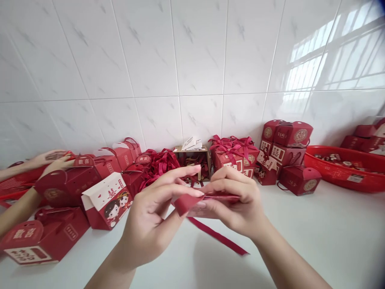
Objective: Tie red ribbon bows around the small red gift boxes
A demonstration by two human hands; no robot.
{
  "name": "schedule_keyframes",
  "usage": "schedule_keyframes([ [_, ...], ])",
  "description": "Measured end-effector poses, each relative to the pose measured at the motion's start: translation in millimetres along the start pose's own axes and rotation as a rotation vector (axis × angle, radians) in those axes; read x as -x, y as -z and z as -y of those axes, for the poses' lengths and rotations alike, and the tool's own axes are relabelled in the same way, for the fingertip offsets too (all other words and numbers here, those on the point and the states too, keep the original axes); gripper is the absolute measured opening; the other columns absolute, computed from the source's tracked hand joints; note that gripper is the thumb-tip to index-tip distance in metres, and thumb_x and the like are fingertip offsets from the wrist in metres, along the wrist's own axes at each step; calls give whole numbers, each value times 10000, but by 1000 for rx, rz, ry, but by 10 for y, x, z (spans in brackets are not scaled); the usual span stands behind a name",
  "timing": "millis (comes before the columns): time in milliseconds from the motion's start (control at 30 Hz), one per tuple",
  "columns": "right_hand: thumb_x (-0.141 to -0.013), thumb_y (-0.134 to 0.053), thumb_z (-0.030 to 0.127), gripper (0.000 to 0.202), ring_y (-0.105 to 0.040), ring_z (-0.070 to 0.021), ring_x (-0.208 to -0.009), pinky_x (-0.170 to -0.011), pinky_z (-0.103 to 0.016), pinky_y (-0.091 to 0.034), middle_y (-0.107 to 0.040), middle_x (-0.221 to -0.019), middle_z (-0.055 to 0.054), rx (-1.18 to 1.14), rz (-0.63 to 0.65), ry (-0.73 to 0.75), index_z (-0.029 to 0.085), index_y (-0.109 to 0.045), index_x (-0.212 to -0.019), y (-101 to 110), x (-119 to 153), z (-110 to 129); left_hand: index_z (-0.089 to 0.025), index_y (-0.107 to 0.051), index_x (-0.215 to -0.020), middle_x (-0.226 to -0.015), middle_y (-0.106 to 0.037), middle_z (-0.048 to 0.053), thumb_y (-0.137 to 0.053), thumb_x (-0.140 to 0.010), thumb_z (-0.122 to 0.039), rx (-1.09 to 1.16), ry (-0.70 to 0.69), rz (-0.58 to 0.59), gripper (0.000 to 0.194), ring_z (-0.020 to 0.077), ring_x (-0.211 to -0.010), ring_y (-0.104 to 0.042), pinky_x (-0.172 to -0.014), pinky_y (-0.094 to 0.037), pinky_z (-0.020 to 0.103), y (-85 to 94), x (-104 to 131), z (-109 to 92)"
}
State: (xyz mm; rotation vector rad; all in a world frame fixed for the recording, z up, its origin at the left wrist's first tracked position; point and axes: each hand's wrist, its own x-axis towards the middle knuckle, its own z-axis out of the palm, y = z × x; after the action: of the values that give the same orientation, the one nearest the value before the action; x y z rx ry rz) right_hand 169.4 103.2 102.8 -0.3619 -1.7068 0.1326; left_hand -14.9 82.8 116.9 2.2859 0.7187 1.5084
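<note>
Just above the table, both hands hold a red cardboard piece (187, 204), seen nearly edge-on; it looks like a thin, folded gift box. My left hand (153, 216) pinches its curved left flap between thumb and fingers. Its right part sits between the thumb and bent fingers of my right hand (236, 200), which hide much of it. A dark red ribbon (218, 236) hangs out below the piece, its loose end slanting down to the right. Whether the ribbon is fixed to the piece, I cannot tell.
Finished red gift boxes (64, 176) crowd the left, where another person's arms (49, 170) reach in. Behind my hands lie a ribbon heap (164, 162), an open carton (192, 149) and ribbon-topped boxes (234, 154). Stacked boxes (290, 154) and a red basket (355, 182) stand right.
</note>
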Motion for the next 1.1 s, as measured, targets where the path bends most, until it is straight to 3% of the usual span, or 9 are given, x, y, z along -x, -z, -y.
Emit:
schedule_keyframes([
  [267,-784,-708,189,70,-565,-118,-615,-547,-243,-491,-593,-695,-18,-83,-26,-33,169,-665,-732,-137,26,-165,-248,-713,-863,-1187,-676,29,-633,-828,-172,-110,124,-87,116,214,-1156,-603,-921,-526,247,-66,-41,62],
  [433,-770,-721,213,90,-563,-125,-625,-578,-257,-484,-592,-695,-20,-87,-28,-127,170,-669,-711,-172,31,-196,-247,-652,-1137,-1080,-701,59,-635,-832,-285,-52,316,56,308,222,-984,-674,-765,-581,250,60,-112,76],
  [567,-763,-727,228,113,-546,-113,-605,-564,-240,-466,-577,-687,-9,-128,-22,-184,167,-663,-694,-203,44,-194,-223,-699,-993,-946,-719,56,-636,-819,-299,-54,287,105,200,203,-844,-688,-611,-570,206,192,-158,112],
  [667,-769,-718,258,143,-535,-108,-588,-532,-229,-441,-571,-686,-15,-139,-4,-212,153,-658,-691,-241,63,-182,-209,-709,-889,-847,-711,36,-682,-773,-272,-72,274,29,135,167,-745,-672,-577,-554,181,184,-150,142],
  [867,-763,-677,296,155,-544,-117,-598,-532,-229,-443,-582,-700,-23,-86,-24,-210,156,-659,-699,-346,114,-184,-187,-684,-733,-702,-653,-32,-769,-623,-167,39,301,-348,141,98,-635,-613,-565,-520,121,-60,-125,178],
  [1100,-752,-666,302,161,-533,-101,-584,-524,-204,-440,-556,-681,-5,-68,-3,-234,167,-636,-670,-337,109,-171,-183,-685,-734,-714,-675,-26,-805,-568,-168,39,252,-442,205,120,-619,-633,-540,-541,147,-128,-107,289],
])
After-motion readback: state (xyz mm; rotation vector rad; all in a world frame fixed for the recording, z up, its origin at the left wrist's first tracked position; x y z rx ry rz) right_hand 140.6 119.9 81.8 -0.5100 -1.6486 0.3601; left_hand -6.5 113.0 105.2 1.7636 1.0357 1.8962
